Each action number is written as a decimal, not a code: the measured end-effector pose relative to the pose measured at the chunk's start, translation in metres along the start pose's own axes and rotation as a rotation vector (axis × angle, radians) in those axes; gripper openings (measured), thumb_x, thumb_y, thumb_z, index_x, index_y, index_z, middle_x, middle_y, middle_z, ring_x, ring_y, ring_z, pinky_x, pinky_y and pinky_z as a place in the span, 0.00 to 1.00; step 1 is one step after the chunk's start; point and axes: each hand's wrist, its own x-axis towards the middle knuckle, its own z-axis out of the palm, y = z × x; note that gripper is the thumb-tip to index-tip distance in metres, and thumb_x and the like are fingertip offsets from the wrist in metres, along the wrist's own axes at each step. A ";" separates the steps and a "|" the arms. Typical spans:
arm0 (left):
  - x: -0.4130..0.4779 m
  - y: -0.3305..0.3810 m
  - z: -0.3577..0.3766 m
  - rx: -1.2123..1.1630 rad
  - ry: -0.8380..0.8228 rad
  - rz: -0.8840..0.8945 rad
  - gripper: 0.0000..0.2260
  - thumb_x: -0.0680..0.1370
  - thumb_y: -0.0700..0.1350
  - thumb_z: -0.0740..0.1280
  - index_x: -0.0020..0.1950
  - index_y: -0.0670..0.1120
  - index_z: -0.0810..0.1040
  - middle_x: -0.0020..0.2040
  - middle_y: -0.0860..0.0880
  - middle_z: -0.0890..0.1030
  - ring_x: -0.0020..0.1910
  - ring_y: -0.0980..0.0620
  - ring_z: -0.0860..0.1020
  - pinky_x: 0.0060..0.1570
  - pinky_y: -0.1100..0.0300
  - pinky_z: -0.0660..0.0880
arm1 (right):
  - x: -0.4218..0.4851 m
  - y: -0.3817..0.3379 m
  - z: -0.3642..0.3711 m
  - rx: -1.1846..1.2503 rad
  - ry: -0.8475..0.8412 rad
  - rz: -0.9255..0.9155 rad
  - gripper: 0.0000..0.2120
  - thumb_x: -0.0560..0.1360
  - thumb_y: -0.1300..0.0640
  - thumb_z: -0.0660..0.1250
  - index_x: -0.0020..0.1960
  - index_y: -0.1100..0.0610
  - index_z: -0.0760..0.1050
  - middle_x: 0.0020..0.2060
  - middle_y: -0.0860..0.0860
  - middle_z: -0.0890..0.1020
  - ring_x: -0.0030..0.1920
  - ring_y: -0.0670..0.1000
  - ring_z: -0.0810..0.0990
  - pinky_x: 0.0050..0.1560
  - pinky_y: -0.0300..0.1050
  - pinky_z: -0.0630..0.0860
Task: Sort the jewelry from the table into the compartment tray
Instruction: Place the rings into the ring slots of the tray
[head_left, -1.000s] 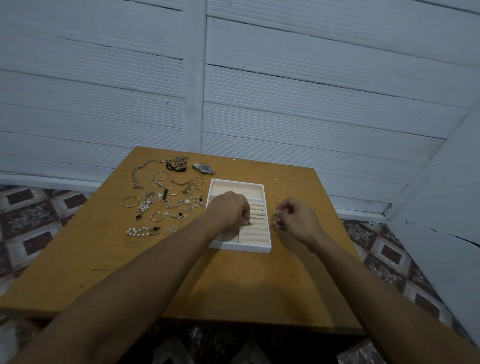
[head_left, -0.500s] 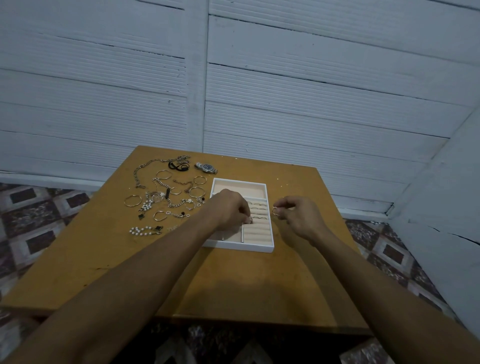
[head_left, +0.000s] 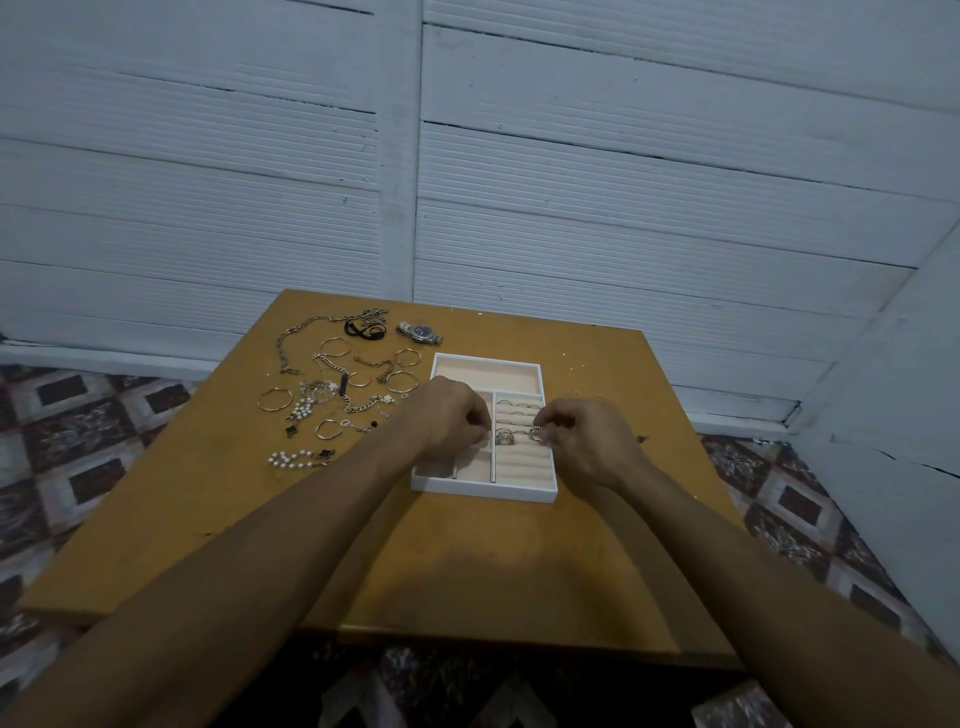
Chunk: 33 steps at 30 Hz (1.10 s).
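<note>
Ring (head_left: 536, 433), pinched in our right grip (head_left: 589, 449) above the roll rows of the tray (head_left: 483, 489), should go upright into a free slot; whether our curled left grip (head_left: 449, 421) holds anything we cannot tell.

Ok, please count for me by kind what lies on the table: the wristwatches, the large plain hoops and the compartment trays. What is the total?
Wristwatch: 1
Large plain hoops: 5
Compartment tray: 1
Total: 7
</note>
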 end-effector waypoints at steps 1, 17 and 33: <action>0.000 -0.001 0.000 -0.003 -0.001 -0.006 0.08 0.75 0.47 0.69 0.52 0.52 0.85 0.50 0.53 0.84 0.48 0.54 0.79 0.49 0.57 0.78 | 0.000 0.000 0.000 0.001 -0.010 -0.001 0.04 0.75 0.57 0.71 0.48 0.52 0.83 0.45 0.47 0.84 0.44 0.47 0.79 0.48 0.47 0.77; -0.005 0.002 -0.001 -0.005 0.018 0.001 0.07 0.75 0.47 0.69 0.51 0.51 0.85 0.49 0.53 0.85 0.47 0.54 0.79 0.48 0.56 0.78 | -0.001 0.003 0.003 -0.227 0.001 -0.091 0.09 0.76 0.51 0.68 0.54 0.48 0.84 0.52 0.47 0.85 0.53 0.49 0.79 0.61 0.56 0.70; -0.005 0.008 0.002 -0.013 0.020 0.007 0.09 0.76 0.45 0.67 0.53 0.49 0.85 0.50 0.51 0.84 0.48 0.53 0.79 0.49 0.56 0.78 | -0.011 -0.002 0.008 -0.407 -0.034 -0.093 0.15 0.79 0.57 0.60 0.59 0.46 0.81 0.52 0.48 0.81 0.55 0.53 0.74 0.53 0.50 0.65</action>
